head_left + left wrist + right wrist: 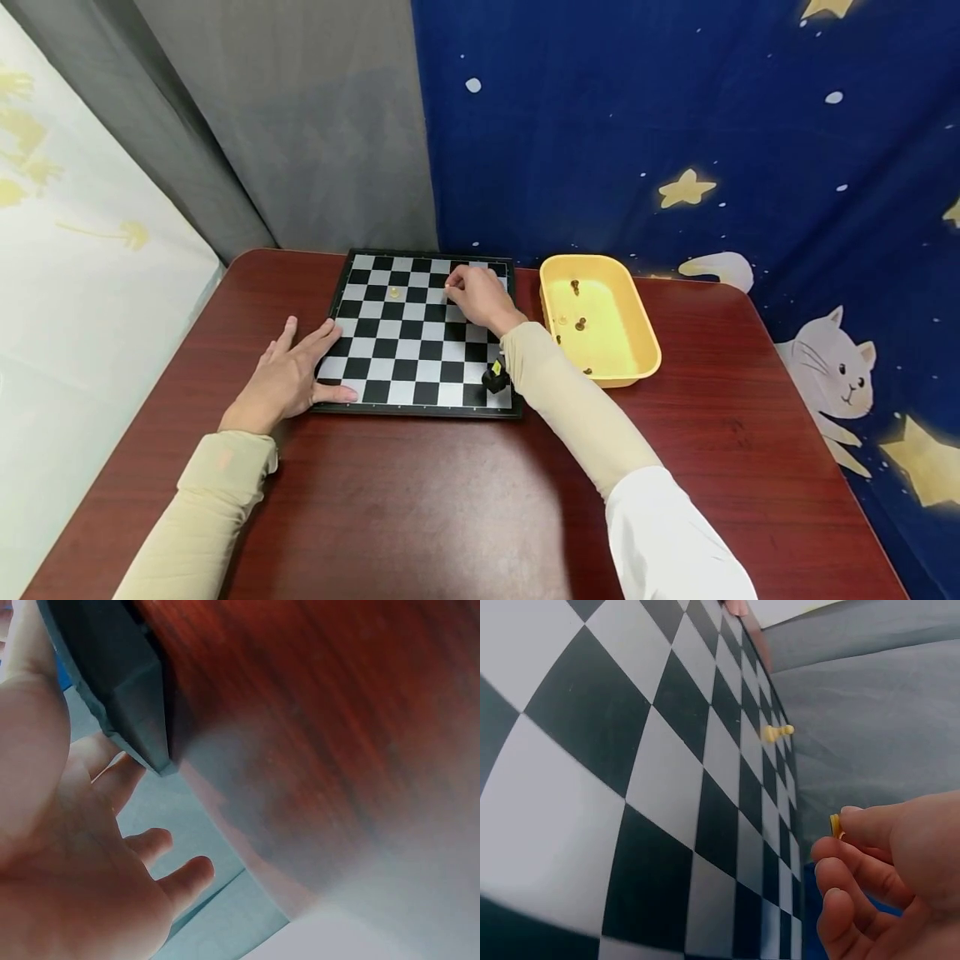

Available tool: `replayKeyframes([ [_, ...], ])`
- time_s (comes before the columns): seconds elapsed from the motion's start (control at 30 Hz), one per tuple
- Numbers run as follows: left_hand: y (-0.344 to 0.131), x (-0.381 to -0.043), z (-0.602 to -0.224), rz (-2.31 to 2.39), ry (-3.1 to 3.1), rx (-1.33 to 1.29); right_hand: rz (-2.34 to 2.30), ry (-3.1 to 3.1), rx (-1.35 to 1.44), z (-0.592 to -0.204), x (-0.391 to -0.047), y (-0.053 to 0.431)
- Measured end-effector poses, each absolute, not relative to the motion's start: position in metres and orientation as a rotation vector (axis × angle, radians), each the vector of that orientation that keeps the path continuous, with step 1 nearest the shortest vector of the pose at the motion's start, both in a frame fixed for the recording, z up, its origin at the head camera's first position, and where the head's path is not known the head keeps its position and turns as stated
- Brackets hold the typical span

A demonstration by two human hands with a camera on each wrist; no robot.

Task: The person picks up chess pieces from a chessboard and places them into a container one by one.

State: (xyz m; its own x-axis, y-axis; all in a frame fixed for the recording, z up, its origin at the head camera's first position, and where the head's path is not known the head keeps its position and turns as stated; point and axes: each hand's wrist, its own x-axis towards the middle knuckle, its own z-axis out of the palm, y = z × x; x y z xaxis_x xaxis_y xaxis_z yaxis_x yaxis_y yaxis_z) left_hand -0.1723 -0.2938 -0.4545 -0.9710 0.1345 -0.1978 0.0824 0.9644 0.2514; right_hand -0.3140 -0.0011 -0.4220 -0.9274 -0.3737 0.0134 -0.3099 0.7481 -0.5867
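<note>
A black-and-white chessboard (408, 350) lies flat on the table. My left hand (288, 371) rests at its left edge with the fingers spread, the thumb on the near left corner; in the left wrist view the hand (82, 832) is beside the board's dark edge (135, 697). Over the far right part of the board, my right hand (480, 296) pinches a small pale yellow chess piece (835, 825) between thumb and fingers. Most of that piece is hidden by the fingertips. A pale yellow pawn (394, 292) stands upright on a square toward the far left.
Right of the board stands a yellow plastic tray (651, 354) with several dark chess pieces (581, 324) and a pale one (562, 320) in it. The reddish-brown table (420, 500) meets grey and blue curtains (547, 150) at its far edge.
</note>
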Motion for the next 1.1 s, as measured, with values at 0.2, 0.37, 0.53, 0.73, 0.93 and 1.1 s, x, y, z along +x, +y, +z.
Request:
replayKeyframes([
  [0.2, -0.297, -0.169, -0.458, 0.359, 2.918, 0.167, -0.979, 2.851, -0.585, -0.416, -0.309, 0.011],
  [0.37, -0.297, -0.169, -0.460, 0.375, 2.917, 0.171, -1.004, 2.868, -0.598, -0.408, -0.306, 0.025],
  [0.53, -0.296, -0.171, -0.458, 0.360, 2.910, 0.170, -1.006, 2.900, -0.612, -0.401, -0.302, 0.041],
  [0.73, -0.294, -0.171, -0.455, 0.364, 2.918, 0.173, -1.036, 2.918, -0.616, -0.395, -0.299, 0.064],
  [0.93, -0.294, -0.171, -0.455, 0.356, 2.906, 0.166, -1.027, 2.948, -0.559, -0.391, -0.295, 0.085],
  [1.1, -0.293, -0.172, -0.454, 0.355, 2.906, 0.162, -1.020, 2.970, -0.528, -0.390, -0.291, 0.101],
])
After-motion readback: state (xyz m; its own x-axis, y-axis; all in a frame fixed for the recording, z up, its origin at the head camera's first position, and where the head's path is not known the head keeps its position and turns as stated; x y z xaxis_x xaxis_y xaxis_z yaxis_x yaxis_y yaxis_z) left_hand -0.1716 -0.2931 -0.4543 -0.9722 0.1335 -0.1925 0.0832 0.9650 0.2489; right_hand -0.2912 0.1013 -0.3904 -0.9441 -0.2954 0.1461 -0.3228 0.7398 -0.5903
